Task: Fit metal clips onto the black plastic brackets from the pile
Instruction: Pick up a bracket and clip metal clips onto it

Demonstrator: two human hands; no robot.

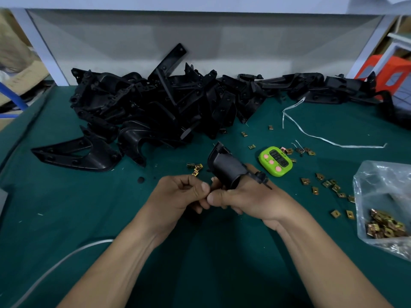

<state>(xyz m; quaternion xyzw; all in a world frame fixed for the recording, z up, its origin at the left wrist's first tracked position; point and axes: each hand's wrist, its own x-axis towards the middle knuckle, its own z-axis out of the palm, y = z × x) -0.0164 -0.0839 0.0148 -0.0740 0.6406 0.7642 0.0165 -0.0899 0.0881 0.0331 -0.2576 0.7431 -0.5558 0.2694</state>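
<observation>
Timer (275,161), scattered clips (327,183), bag (378,174) beside bracket pile (155,103)

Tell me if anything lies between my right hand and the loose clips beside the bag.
Nothing visible does: only bare green mat separates the right hand, holding the bracket, from the loose clips; the timer sits farther back.

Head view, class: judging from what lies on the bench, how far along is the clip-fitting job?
Done: no finished stack can be told apart. In hand: one bracket, gripped by the right hand and left hand; any clip there is hidden. Left: a big pile of brackets, with loose clips on the mat and more in the bag.
</observation>
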